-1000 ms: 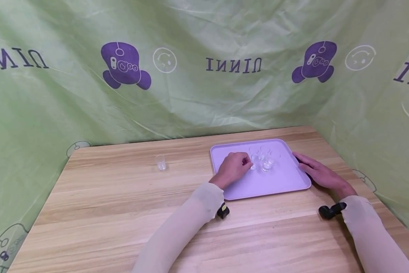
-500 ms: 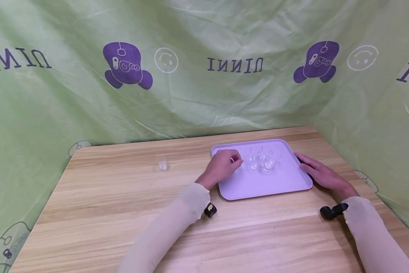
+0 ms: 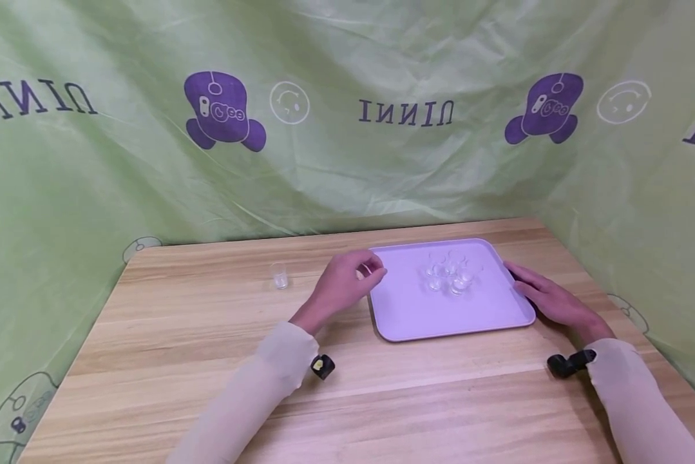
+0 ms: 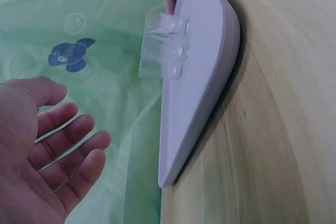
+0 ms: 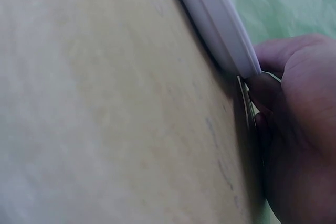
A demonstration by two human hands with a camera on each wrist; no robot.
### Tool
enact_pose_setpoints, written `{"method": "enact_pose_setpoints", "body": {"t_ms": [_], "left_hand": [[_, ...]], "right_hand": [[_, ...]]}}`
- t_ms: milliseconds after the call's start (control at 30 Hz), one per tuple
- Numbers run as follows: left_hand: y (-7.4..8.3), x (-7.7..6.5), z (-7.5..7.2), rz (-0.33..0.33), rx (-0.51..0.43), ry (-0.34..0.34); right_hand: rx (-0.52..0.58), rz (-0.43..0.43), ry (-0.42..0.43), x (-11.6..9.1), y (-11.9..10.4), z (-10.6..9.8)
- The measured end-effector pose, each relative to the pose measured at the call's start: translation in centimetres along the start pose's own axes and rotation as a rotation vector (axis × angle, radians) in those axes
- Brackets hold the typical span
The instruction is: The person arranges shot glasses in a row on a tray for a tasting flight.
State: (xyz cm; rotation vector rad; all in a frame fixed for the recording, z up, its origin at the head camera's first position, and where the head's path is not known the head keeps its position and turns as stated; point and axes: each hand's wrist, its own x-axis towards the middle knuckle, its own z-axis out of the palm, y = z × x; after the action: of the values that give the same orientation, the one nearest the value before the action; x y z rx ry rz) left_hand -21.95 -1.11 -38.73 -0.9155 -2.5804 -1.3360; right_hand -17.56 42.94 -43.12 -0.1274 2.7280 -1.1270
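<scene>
My left hand (image 3: 342, 283) hovers by the left edge of the lilac tray (image 3: 417, 317). Its fingers are loosely bent with nothing between them, as the left wrist view also shows. Several small clear cups (image 3: 458, 284) stand grouped on the tray, right of its middle. At the tray's right edge, my right hand (image 3: 551, 303) holds the rim; in the right wrist view a digit lies over the rim (image 5: 247, 59) and another under it. Left of the tray, one more small clear cup (image 3: 280, 280) stands upright on the wooden table.
The wooden table (image 3: 208, 348) extends around the tray on its left and front. A green cloth (image 3: 324, 180) with purple prints hangs behind and at both sides. Black cameras sit on both wrists (image 3: 323, 366).
My left hand has drawn back leftward from the cups to the tray's left edge, its fingers loosening. The right hand keeps its place at the rim. The view shifts slightly.
</scene>
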Motion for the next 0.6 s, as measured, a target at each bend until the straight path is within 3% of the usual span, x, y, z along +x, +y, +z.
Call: {"method": "enact_pose_setpoints", "body": {"t_ms": [233,600], "left_hand": [[-1.1,-2.1,-2.4,0.002,0.006,0.058],[-2.4,-5.1,-7.1,-0.049,0.102,0.142]], "right_hand": [[0.028,0.003,-0.003,-0.3,0.2,0.0],[0.023,0.004,-0.007,-0.1,0.2,-0.1]]}}
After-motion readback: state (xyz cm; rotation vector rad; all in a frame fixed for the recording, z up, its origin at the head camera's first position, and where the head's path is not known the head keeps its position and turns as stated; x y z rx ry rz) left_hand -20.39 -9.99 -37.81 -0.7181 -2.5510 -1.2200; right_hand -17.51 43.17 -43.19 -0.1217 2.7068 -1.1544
